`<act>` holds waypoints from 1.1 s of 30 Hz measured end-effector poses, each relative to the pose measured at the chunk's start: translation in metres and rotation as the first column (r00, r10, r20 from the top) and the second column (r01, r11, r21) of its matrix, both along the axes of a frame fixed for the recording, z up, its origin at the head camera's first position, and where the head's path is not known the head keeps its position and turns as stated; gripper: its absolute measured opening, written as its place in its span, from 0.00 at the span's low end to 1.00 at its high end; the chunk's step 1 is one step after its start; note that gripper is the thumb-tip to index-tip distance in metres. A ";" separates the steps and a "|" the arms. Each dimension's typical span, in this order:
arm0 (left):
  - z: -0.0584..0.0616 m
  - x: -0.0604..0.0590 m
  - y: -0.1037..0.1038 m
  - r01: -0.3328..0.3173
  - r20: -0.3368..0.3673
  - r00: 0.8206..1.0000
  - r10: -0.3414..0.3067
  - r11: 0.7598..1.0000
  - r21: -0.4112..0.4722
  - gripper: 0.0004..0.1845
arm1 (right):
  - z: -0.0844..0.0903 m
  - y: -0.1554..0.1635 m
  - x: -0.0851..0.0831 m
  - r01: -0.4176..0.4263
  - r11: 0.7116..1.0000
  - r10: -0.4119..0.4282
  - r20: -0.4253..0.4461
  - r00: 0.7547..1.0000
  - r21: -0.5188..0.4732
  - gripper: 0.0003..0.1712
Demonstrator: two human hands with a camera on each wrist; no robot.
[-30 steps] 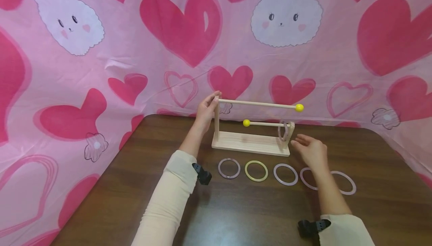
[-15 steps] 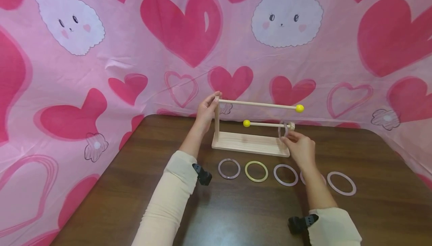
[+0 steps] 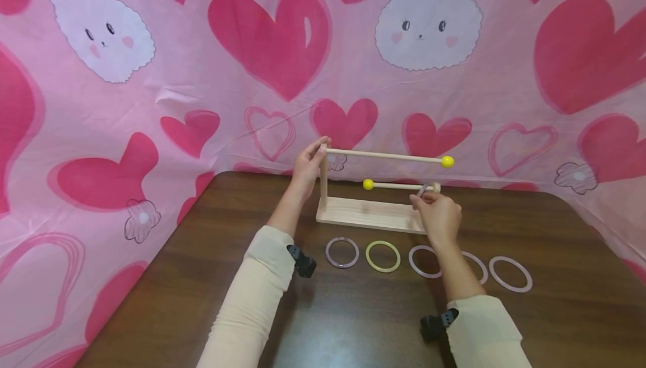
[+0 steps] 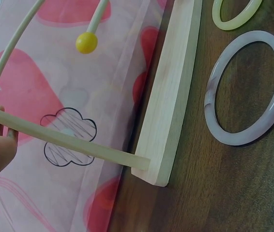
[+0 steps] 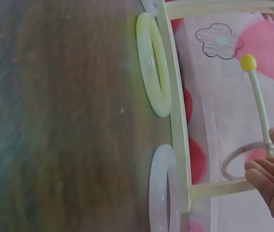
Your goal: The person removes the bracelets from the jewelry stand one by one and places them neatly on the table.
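A pale wooden bangle stand (image 3: 368, 214) has two rods tipped with yellow balls. My left hand (image 3: 306, 169) holds the top of its tall left post (image 3: 324, 183), where the upper rod (image 3: 383, 155) starts. At the stand's right end, a translucent lilac bangle (image 5: 231, 162) hangs around the lower rod (image 3: 396, 186). My right hand (image 3: 440, 219) pinches this bangle between thumb and fingers, close to the short right post (image 5: 219, 189). In the head view the bangle looks tilted, and the hand hides its lower part.
Several bangles lie in a row before the stand: a marbled purple one (image 4: 218, 121), a yellow one (image 3: 383, 270), and lilac ones such as the rightmost (image 3: 525, 288). The brown table (image 3: 353, 323) meets a pink heart-patterned cloth (image 3: 227, 127) behind.
My right hand has moved left from beside the stand to the bangle on the lower rod and taken hold of it; the bangle has tilted. My left hand has stayed on the post.
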State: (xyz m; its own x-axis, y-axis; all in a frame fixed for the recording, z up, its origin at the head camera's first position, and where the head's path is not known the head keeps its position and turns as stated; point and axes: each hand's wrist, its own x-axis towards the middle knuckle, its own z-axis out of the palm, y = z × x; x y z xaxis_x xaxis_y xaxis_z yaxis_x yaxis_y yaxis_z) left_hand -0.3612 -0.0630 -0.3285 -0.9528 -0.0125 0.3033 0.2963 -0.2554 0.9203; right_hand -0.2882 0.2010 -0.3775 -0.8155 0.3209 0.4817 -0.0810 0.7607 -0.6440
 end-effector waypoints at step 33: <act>0.002 0.003 -0.001 -0.004 -0.005 1.000 0.003 1.000 -0.019 0.19 | 0.001 -0.006 -0.005 0.046 0.997 -0.047 -0.032 0.998 -0.060 0.10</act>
State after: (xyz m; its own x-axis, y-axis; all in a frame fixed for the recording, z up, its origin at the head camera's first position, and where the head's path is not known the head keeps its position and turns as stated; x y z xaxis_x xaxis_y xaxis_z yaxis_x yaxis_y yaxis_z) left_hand -0.3585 -0.0635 -0.3266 -0.9511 -0.0099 0.3086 0.3021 -0.2364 0.9235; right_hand -0.2935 0.1952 -0.3764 -0.7830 0.3868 0.4871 -0.0683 0.7249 -0.6855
